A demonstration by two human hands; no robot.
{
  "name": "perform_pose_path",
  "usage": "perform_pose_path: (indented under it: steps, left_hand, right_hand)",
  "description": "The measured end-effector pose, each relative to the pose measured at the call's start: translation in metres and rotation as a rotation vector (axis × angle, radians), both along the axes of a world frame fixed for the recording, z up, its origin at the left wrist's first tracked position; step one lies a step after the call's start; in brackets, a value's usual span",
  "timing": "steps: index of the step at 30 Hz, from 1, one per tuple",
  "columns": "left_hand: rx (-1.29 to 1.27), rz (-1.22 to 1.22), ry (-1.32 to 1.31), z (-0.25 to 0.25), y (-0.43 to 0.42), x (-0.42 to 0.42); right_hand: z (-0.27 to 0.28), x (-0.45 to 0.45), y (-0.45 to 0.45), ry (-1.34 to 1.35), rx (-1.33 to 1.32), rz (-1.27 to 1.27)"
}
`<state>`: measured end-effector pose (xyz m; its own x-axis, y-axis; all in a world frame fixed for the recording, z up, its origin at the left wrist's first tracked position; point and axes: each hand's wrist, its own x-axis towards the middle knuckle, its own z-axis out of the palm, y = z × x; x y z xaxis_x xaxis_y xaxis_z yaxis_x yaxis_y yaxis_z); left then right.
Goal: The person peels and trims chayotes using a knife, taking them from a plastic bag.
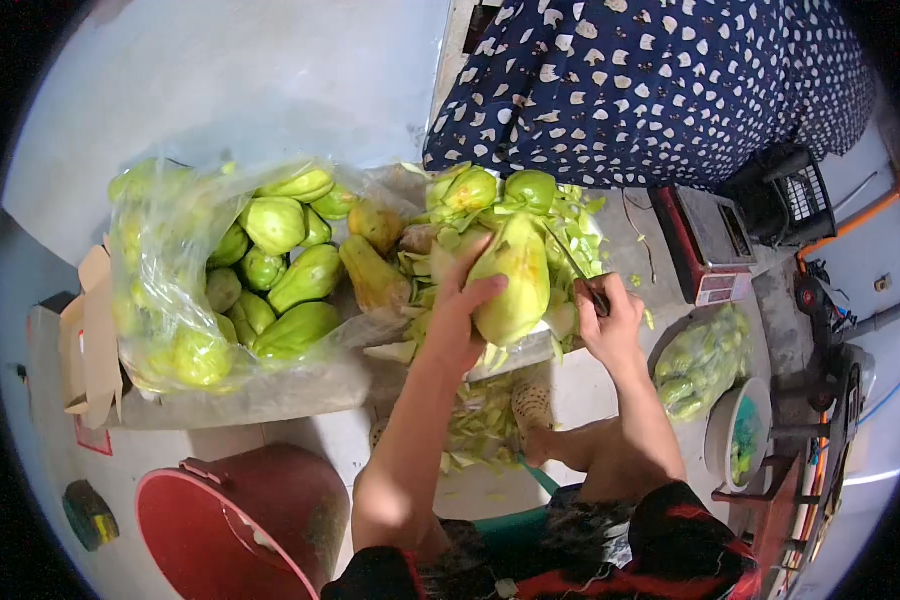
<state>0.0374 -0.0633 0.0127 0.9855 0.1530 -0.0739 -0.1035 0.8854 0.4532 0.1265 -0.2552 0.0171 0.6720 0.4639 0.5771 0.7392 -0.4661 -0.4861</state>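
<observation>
My left hand (462,305) is wrapped round a large pale green fruit (515,285) with a yellowish patch, held over the counter. In my right hand (610,318) is a knife (568,252), its dark handle in my fingers and its blade close to the fruit's right side. Green peelings (580,215) lie heaped behind and around the fruit, with a round green fruit (530,190) among them. Left of my left hand, yellowing fruits (373,275) rest at the mouth of a clear plastic bag (160,290) full of green fruits (305,280).
A red bucket (240,520) stands on the floor at lower left. At right are a scale (705,240), a bag of green produce (705,362) and a white basin (738,435). Peelings also lie on the floor between my feet. A patterned cloth (650,90) hangs behind.
</observation>
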Motion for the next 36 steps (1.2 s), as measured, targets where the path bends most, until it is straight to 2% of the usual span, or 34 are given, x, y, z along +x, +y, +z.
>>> perform_pose_path:
  steps: [1, 2, 4, 10, 20, 22, 23, 25, 26, 28, 29, 31, 36]
  left_hand:
    - [0.204, 0.209, 0.067, 0.002, 0.000, 0.002]
    - [0.204, 0.209, 0.068, 0.000, 0.003, 0.003]
    - [0.490, 0.297, 0.041, -0.007, 0.010, 0.004]
    - [0.638, 0.443, 0.010, -0.009, 0.010, 0.005]
    - [0.680, 0.508, 0.109, -0.008, 0.015, 0.004]
    - [0.459, 0.431, 0.166, -0.015, 0.015, 0.007]
    - [0.459, 0.432, 0.167, -0.014, 0.015, 0.008]
    - [0.121, 0.313, 0.192, -0.010, 0.016, 0.009]
    - [0.121, 0.313, 0.192, -0.010, 0.017, 0.009]
    - [-0.161, 0.179, 0.305, -0.013, 0.019, 0.009]
    - [-0.161, 0.178, 0.306, -0.018, 0.019, 0.009]
    - [-0.225, 0.124, 0.169, -0.027, 0.019, 0.012]
    - [-0.332, 0.083, 0.201, -0.023, 0.014, 0.013]
  right_hand:
    - [-0.001, -0.001, 0.000, 0.008, 0.001, -0.008]
    - [-0.001, 0.000, -0.001, 0.009, 0.002, -0.007]
    - [0.000, 0.000, 0.000, 0.001, -0.031, -0.014]
    - [0.001, -0.005, 0.011, 0.027, -0.040, -0.013]
    - [-0.003, -0.009, 0.018, 0.035, -0.018, 0.005]
    - [-0.003, -0.009, 0.019, 0.059, -0.015, 0.009]
    - [-0.004, -0.009, 0.019, 0.060, -0.015, 0.010]
    - [-0.006, -0.008, 0.018, 0.024, -0.016, 0.034]
    - [-0.008, -0.008, 0.018, 0.024, -0.016, 0.034]
    - [-0.012, -0.010, 0.018, -0.036, -0.026, 0.070]
    - [-0.011, -0.012, 0.019, -0.036, -0.026, 0.070]
    - [-0.008, -0.016, 0.023, -0.310, -0.134, 0.172]
    - [0.002, -0.026, 0.037, -0.421, -0.169, 0.336]
